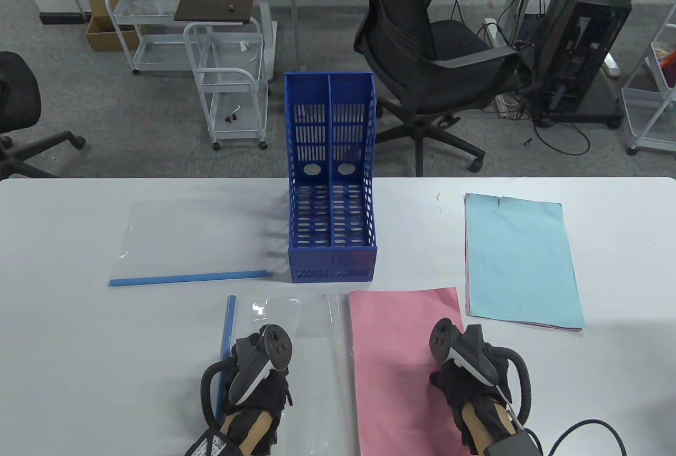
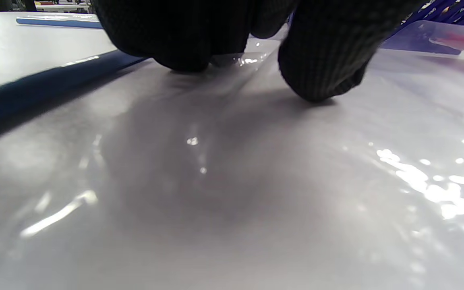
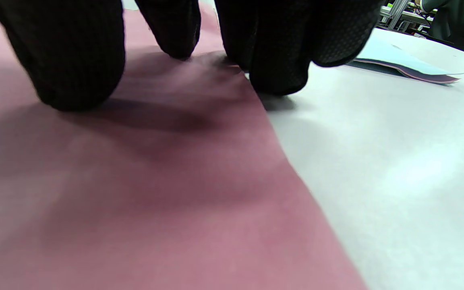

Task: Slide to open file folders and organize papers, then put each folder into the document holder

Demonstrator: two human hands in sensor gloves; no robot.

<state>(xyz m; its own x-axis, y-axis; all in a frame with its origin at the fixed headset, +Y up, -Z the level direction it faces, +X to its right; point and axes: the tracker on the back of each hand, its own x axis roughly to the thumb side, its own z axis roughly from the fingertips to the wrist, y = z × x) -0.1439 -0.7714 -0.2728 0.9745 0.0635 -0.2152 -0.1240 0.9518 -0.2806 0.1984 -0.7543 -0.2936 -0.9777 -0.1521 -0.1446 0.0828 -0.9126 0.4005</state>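
We are pressing the left hand (image 1: 259, 371) flat on the clear folder (image 1: 296, 340); the right hand (image 1: 465, 366), at 3 o'clock, is spreading fingertips (image 3: 75, 76) on pink paper (image 1: 401, 350), gripping nothing; keep pressure even.

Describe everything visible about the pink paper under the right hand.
The pink paper is a thin, matte sheet or small stack, lying flat on the white table near its front edge, long side running away from the person. It sits right of the clear folder and in front of the blue document holder. The right hand rests on its right edge, fingertips pressing the paper, one finger touching the table just beyond it.
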